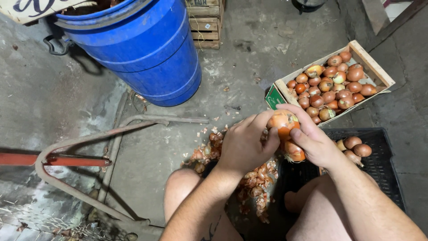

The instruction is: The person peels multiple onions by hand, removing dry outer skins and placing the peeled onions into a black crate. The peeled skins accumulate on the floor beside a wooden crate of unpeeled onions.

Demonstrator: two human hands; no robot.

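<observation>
Onion (pixel 281 121) skins are piling below our fingers while we are gripping one onion between both hands: left hand (pixel 246 143) curled around its near side, right hand (pixel 312 137) pinching its top. A second onion (pixel 294 151) (partly hidden) is sitting under our right fingers; wooden crate (pixel 373 67) lying beyond them.

Both bare forearms reach forward from the bottom of the view and converge, bare knees spread below them. The left hand (pixel 244 145) is curled, knuckles up, its fingers (pixel 263 119) bent round what it grips, thumb pressing inward. The right hand (pixel 312 138) meets it from the other side, fingers arched over the top, thumb tucked below. The two hands touch.
</observation>
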